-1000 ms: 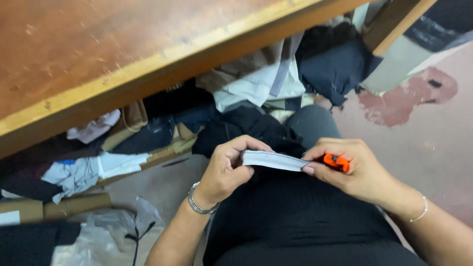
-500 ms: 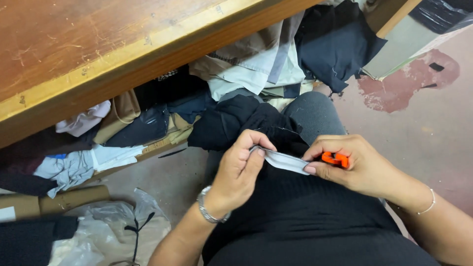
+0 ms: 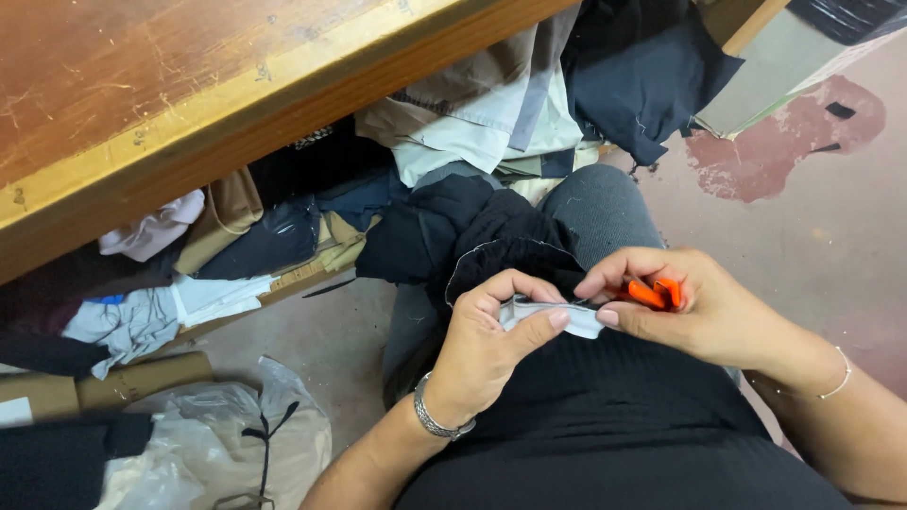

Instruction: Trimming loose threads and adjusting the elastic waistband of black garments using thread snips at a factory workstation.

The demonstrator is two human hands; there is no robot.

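My left hand (image 3: 491, 340) pinches one end of a small pale grey fabric strip (image 3: 567, 318) over my lap. My right hand (image 3: 694, 307) holds the strip's other end with its fingertips and also grips a small orange tool (image 3: 654, 294) in the palm. Black cloth (image 3: 501, 236) with a thin light edge lies bunched on my knee just behind the hands. A silver bracelet sits on my left wrist and a thin chain on my right.
A worn wooden table (image 3: 161, 104) juts over the upper left. Beneath it lies a heap of folded clothes (image 3: 472, 123) and scraps. Cardboard (image 3: 104, 382) and a clear plastic bag (image 3: 217, 444) sit on the floor at lower left. Bare concrete floor (image 3: 831, 227) lies to the right.
The hands have come closer together, so the strip looks shorter and more folded between them. The view has shifted slightly toward the lap.
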